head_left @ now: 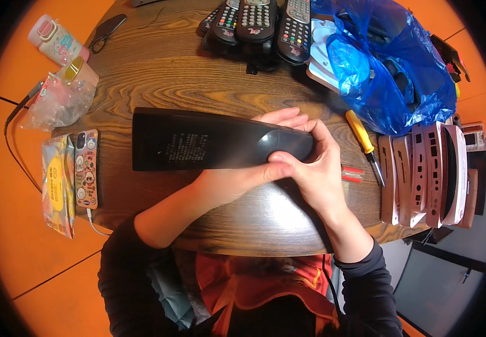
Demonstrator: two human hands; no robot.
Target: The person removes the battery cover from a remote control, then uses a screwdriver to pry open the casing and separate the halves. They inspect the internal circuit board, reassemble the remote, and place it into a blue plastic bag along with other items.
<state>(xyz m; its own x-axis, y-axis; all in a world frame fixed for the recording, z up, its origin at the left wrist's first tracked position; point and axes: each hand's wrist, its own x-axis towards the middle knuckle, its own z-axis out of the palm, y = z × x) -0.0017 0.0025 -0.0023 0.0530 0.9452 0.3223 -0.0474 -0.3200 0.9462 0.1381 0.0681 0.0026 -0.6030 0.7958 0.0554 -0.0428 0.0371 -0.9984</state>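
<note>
Both my hands hold a long black remote control (220, 140), raised above the table with its back up and a printed label showing. My left hand (229, 184) supports it from beneath along its near edge; most of its fingers are hidden under it. My right hand (317, 168) wraps round the right end, the thumb pressed on the back next to a curved dark mark. Fingertips show past the far edge. On the table to the right of my right hand lie a yellow-handled screwdriver (361, 135) and a small red-and-clear item (352, 173).
Several black remotes (256, 22) lie at the back beside a blue plastic bag (423, 78). White device housings (405, 180) stand in a row at right. At left are a phone (86, 168) with its cable, a wipes packet (57, 182), a cup (81, 78) and a bottle (57, 42).
</note>
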